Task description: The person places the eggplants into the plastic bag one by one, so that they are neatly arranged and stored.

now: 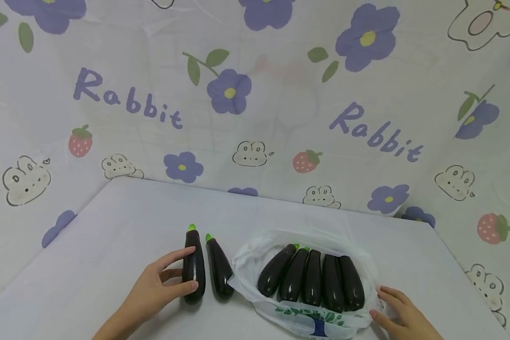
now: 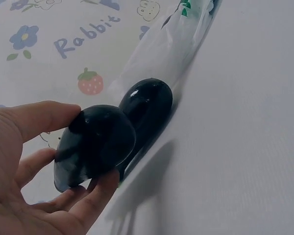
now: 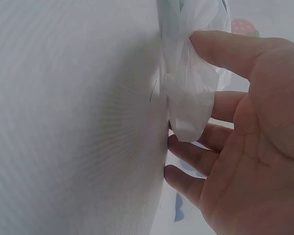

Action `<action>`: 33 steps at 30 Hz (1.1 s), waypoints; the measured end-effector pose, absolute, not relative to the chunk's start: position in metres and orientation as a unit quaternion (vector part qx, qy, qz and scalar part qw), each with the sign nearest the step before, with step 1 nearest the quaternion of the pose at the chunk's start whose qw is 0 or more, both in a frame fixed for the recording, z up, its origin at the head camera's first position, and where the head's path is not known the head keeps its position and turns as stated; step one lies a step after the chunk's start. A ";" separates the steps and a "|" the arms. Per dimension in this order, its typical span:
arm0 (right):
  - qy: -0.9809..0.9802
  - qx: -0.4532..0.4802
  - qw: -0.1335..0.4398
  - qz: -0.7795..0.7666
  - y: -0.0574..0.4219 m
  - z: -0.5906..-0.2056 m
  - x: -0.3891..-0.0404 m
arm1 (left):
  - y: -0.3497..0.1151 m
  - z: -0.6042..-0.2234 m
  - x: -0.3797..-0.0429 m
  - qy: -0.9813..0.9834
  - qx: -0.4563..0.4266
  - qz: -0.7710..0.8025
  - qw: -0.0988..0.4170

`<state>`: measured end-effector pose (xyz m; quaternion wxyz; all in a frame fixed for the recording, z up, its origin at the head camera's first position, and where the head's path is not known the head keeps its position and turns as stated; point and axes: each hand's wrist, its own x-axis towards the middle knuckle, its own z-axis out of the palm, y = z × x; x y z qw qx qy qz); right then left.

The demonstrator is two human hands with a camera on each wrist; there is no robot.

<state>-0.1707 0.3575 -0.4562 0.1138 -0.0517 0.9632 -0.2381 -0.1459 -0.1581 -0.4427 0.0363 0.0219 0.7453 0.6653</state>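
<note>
My left hand (image 1: 157, 283) holds a dark eggplant (image 1: 194, 269) with a green stem end, thumb on one side and fingers on the other. In the left wrist view the rounded bottom of this eggplant (image 2: 95, 144) faces the camera. A second eggplant (image 1: 220, 270) lies just to its right on the table. Several more eggplants (image 1: 312, 278) lie side by side in the open mouth of a white plastic bag (image 1: 272, 304). At the bag's right edge, my right hand (image 1: 403, 314) grips the thin plastic (image 3: 188, 107) between thumb and fingers.
The white table (image 1: 89, 264) carries the bag and the loose eggplants. Behind it hangs a cloth (image 1: 280, 94) printed with flowers, strawberries and rabbits, which also covers both sides.
</note>
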 end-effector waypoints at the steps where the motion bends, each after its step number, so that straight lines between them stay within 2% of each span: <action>1: 0.963 -0.053 0.113 -0.238 0.357 -0.456 -0.171 | -0.157 -0.441 -0.146 0.744 0.023 0.667 0.032; 6: 0.961 -0.048 0.116 -0.247 0.358 -0.456 -0.171 | -0.145 -0.432 -0.150 0.731 0.054 0.680 0.016; 24: 0.958 -0.007 0.143 -0.249 0.357 -0.448 -0.171 | -0.072 -0.399 -0.166 0.739 0.207 0.639 0.051; 33: 0.958 -0.008 0.140 -0.249 0.357 -0.451 -0.170 | -0.031 -0.397 -0.175 0.760 0.229 0.598 0.113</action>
